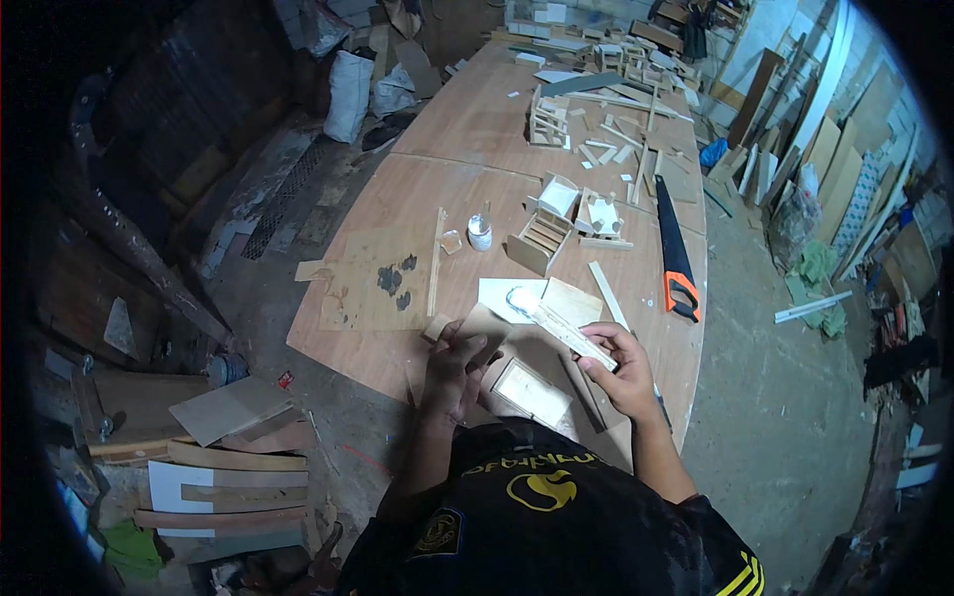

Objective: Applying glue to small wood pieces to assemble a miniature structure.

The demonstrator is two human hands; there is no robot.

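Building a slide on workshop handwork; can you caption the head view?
Left hand holds a small plywood piece, right hand a thin wooden strip, over a cluttered plywood table.

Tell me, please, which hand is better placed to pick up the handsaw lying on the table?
The right hand, probably. The handsaw lies on the right side of the table, nearer that hand, though it holds a wood strip. The left hand grips a wood piece farther away.
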